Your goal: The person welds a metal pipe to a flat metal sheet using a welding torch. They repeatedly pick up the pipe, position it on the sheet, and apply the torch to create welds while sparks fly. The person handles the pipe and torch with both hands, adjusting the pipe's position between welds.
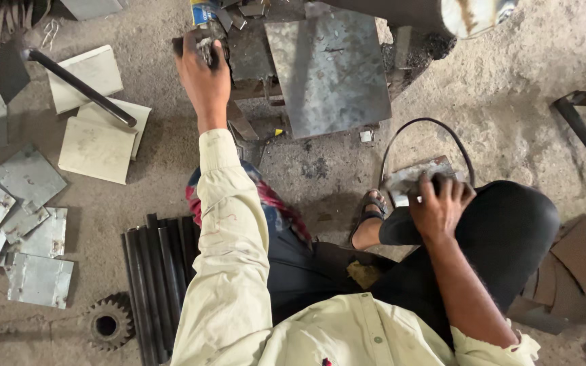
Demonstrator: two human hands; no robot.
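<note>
1. Your left hand [203,76] is stretched well forward, fingers wrapped tight around a dark handle [183,45] at the far edge of the machine bed. From this angle I can't tell what sits under the palm beyond that grip.
2. Risk there: the big steel sheet [330,71] lies loose on the bed just beside that hand, one corner hanging past the edge. Any jolt from the handle could tip it toward your sandalled foot [369,211].
3. Your right hand [440,207] presses down on a small metal plate [416,175] resting on your raised knee. Fingers are curled over its near edge and partly hide it, so I can't tell how much of the plate is really clamped.
4. Risk there: bare fingers on a cut edge with only a knee as support — a slip means a sliced fingertip or a dropped plate.
5. The black loop [428,123] arcs right behind that plate and could snag it.
6. Floor clutter — black rods [154,285] and a gear [108,324] by your left side, cut plates [28,177] further out — so footing is poor if you shift.
</note>
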